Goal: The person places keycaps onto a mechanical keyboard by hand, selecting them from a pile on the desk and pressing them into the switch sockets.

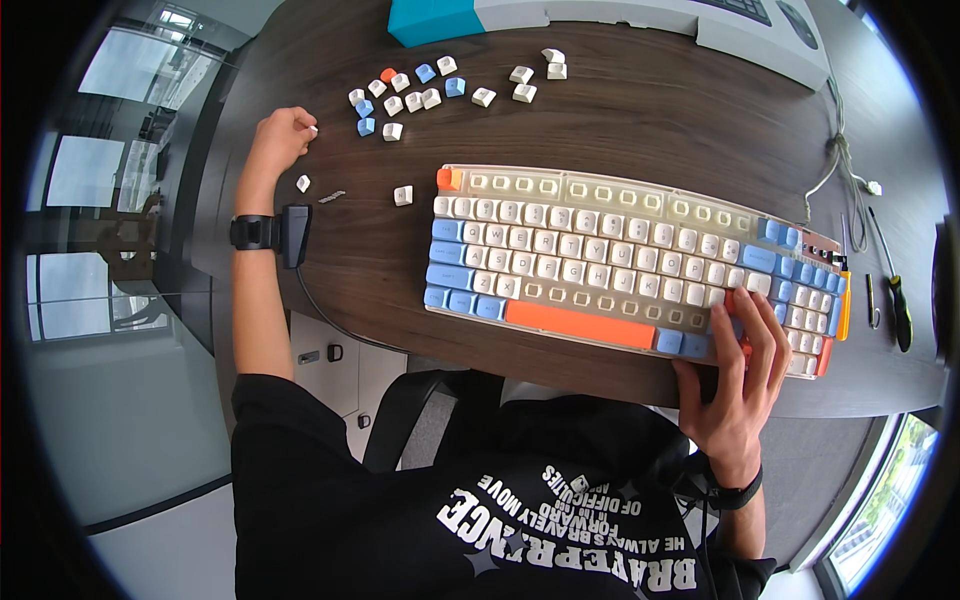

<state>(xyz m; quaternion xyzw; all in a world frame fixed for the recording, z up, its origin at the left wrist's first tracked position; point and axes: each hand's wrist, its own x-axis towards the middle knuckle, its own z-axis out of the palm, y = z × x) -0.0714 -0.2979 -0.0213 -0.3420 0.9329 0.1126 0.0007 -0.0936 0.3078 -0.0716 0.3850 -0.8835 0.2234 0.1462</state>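
Observation:
My left hand (284, 136) is at the far left of the desk, thumb and fingertips pinched on a small white keycap (314, 129). A large keyboard (580, 326) with white, blue and orange keycaps lies in front of me. Bare key positions show along its top row and across much of the lower letter row. My right hand (738, 375) rests over the keyboard's right part, fingers stretched out and touching the keys, thumb by the front edge. Beyond the keyboard, loose white and blue keycaps (431, 98) are scattered with one orange keycap (388, 75).
A single white keycap (403, 195) sits left of the keyboard, another keycap (303, 183) near my left wrist. A black device (296, 236) with a cable is at the left edge. Right lie a green-black screwdriver (901, 313) and a bundled cable (840, 150). A box (600, 14) stands behind.

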